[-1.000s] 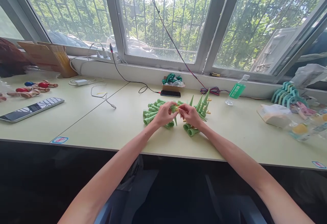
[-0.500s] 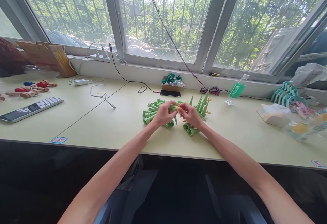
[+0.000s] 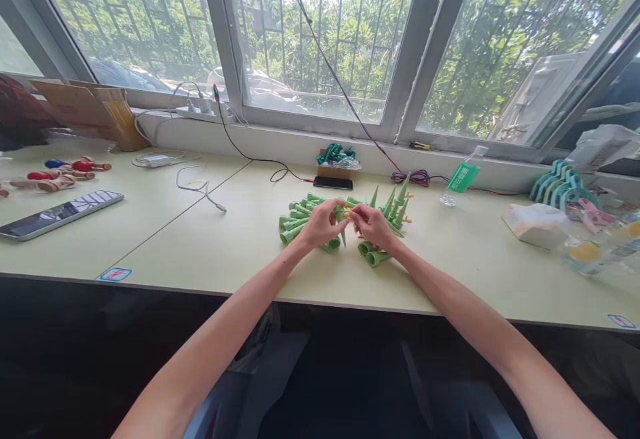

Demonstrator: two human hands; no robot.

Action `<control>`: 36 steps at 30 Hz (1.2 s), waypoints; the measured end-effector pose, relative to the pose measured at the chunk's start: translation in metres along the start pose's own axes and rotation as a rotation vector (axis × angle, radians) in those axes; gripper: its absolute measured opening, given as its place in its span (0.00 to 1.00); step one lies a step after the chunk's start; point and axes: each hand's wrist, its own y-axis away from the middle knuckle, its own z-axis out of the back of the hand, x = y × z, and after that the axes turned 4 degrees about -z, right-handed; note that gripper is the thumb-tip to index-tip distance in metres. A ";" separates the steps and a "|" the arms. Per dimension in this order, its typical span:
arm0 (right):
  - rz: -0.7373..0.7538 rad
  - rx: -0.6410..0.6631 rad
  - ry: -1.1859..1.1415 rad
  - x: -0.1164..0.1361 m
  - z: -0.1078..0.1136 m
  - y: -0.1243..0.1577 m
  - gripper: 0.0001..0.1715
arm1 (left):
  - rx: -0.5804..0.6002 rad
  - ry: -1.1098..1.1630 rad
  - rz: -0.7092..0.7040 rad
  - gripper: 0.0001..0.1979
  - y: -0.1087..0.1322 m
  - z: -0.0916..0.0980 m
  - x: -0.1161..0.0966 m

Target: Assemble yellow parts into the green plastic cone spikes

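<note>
At the frame's centre, the left hand [image 3: 323, 224] pinches a green cone [image 3: 340, 215] — the right hand [image 3: 371, 227] grips a small yellow piece [image 3: 347, 213].

White characters, too small to read, stand on the green label [image 3: 460, 177] of a clear plastic bottle [image 3: 449, 198], far right. Blue-edged stickers at the pale bench's [image 3: 210, 252] near left [image 3: 116, 275] and near right bear illegible red marks.

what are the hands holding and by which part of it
The left hand holds a green cone near its upper end, point down; the right hand pinches a small yellow piece, exactly where is hidden.
</note>
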 end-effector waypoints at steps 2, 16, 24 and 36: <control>0.002 0.001 0.002 -0.001 0.000 0.000 0.19 | -0.002 0.002 0.003 0.14 0.000 0.000 0.000; 0.003 0.014 -0.064 -0.001 -0.002 0.000 0.15 | -0.011 0.022 0.073 0.17 -0.002 0.001 -0.004; 0.001 0.022 0.015 0.000 0.000 0.001 0.14 | 0.016 -0.016 -0.008 0.16 0.001 -0.001 0.003; -0.021 -0.013 0.041 -0.001 -0.001 0.000 0.21 | 0.052 -0.029 -0.031 0.15 0.001 -0.001 0.001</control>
